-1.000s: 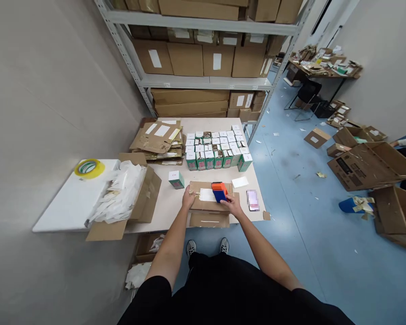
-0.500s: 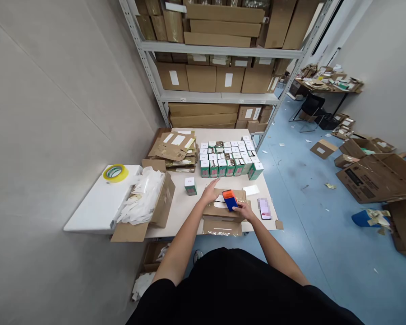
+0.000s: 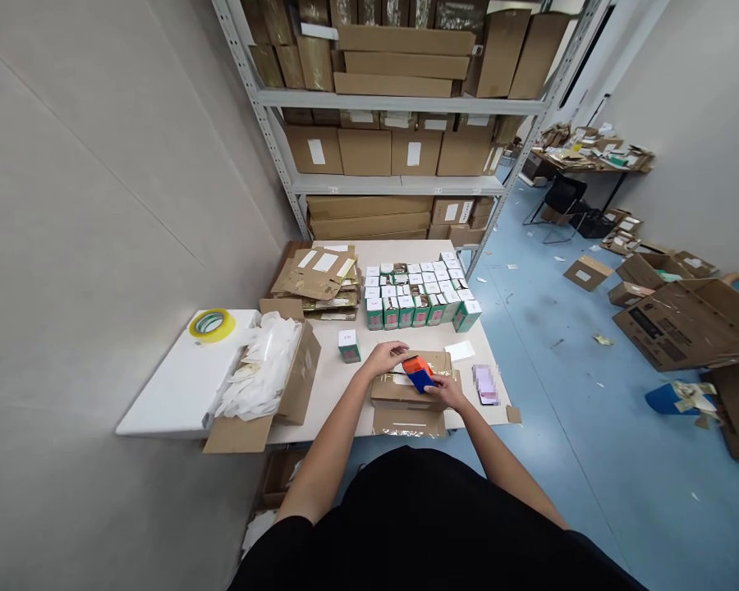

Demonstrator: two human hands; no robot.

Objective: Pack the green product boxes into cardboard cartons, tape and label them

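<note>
A cardboard box (image 3: 406, 402) lies at the table's front edge, with one flap folded out toward me. My right hand (image 3: 447, 391) grips the lower blue end of an orange-and-blue hand tool (image 3: 419, 376), tilted above the box; its exact kind is unclear. Beside the tool's orange end, my left hand (image 3: 387, 359) has its fingers bent and drawn together over the box's far left part. Whatever is between those fingertips is too small to make out. To the left of the box stands a single green-and-white carton (image 3: 348, 345).
Rows of small green-and-white cartons (image 3: 406, 310) stand behind the box. Flattened cardboard (image 3: 320, 275) is stacked at the back left. Yellow tape (image 3: 213, 325) and an open box of white packaging (image 3: 296, 377) sit left. A phone (image 3: 485, 386) lies right; shelving (image 3: 400, 185) rises behind.
My left hand has lowered and moved right toward the tool, its raised fingers now bent inward. The tool has tilted slightly and shifted left, still in my right hand. The view has tipped up slightly.
</note>
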